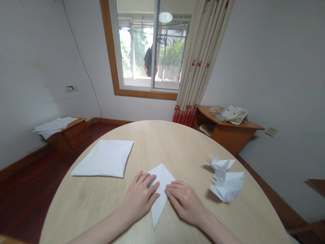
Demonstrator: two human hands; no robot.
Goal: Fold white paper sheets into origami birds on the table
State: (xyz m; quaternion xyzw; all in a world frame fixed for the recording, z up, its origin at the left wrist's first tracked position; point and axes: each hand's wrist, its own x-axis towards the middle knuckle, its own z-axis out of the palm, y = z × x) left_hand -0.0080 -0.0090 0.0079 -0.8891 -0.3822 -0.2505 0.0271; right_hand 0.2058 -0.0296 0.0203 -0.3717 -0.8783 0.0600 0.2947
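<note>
A white sheet of paper (162, 174), folded into a kite shape with a long point towards me, lies on the round table. My left hand (142, 193) rests on its left side, palm down, the fingers spread and partly covering the edge. At the right corner is my right hand (186, 200), its fingertips close together against the paper's edge. That hand partly hides the corner. Creases run down the visible face of the paper.
A stack of white paper (104, 159) lies at the left of the wooden table (162, 135). Two folded paper figures (220, 164) (227, 188) stand at the right. Beyond the table are a low cabinet (76, 134), a corner desk (231, 135) and a curtain (198, 67).
</note>
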